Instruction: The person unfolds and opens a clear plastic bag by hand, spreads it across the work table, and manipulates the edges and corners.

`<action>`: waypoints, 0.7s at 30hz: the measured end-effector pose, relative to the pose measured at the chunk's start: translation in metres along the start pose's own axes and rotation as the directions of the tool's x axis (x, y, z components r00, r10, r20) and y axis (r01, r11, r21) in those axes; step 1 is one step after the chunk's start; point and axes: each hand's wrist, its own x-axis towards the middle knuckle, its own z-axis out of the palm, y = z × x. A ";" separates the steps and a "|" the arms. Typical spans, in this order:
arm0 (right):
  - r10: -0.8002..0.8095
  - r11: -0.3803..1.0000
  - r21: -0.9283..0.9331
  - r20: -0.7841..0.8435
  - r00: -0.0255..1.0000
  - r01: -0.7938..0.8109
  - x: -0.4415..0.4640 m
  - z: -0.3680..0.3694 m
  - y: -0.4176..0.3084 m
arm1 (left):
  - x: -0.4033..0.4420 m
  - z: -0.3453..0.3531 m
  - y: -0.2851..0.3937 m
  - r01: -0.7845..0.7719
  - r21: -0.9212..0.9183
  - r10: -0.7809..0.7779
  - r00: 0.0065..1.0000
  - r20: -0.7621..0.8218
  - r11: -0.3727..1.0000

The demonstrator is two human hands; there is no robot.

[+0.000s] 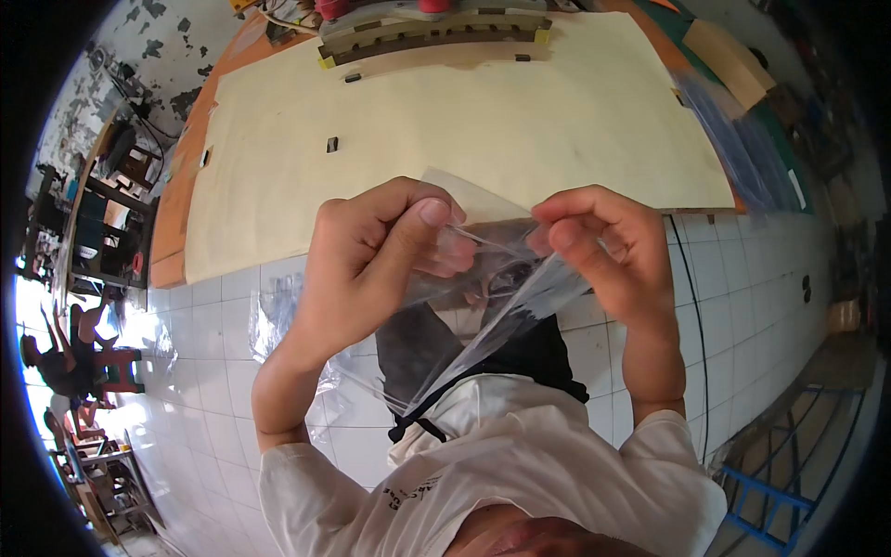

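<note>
A clear plastic sheet (501, 316) is stretched between my two hands, over my lap and in front of the table's near edge. My left hand (380, 251) pinches its upper edge between thumb and fingers. On the other side, my right hand (603, 246) grips the same sheet with thumb and fingertips. Folds of the plastic hang down toward my waist, and a corner reaches above my hands over the pale table cover (445, 121). More crumpled clear plastic (277, 311) shows behind my left forearm.
A curved dark rack (436, 39) stands at the table's far edge. Bluish plastic (747, 144) lies at the right, near a cardboard piece (729, 65). A black cable (696, 325) crosses the tiled floor. People (70, 357) sit far left. A blue metal frame (766, 492) stands lower right.
</note>
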 end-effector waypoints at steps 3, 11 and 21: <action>0.068 0.995 0.071 0.119 0.991 -0.076 0.003 -0.011 0.002 | 0.000 -0.002 0.001 -0.041 0.056 0.041 0.999 -0.002 0.998; 0.129 0.989 0.036 0.241 0.962 -0.141 0.009 -0.021 -0.006 | -0.001 -0.001 0.008 -0.081 0.094 0.080 0.997 0.020 0.992; 0.148 0.978 0.104 0.267 0.952 -0.181 0.010 -0.022 -0.006 | -0.003 0.002 0.008 -0.028 0.040 0.028 1.000 0.006 0.999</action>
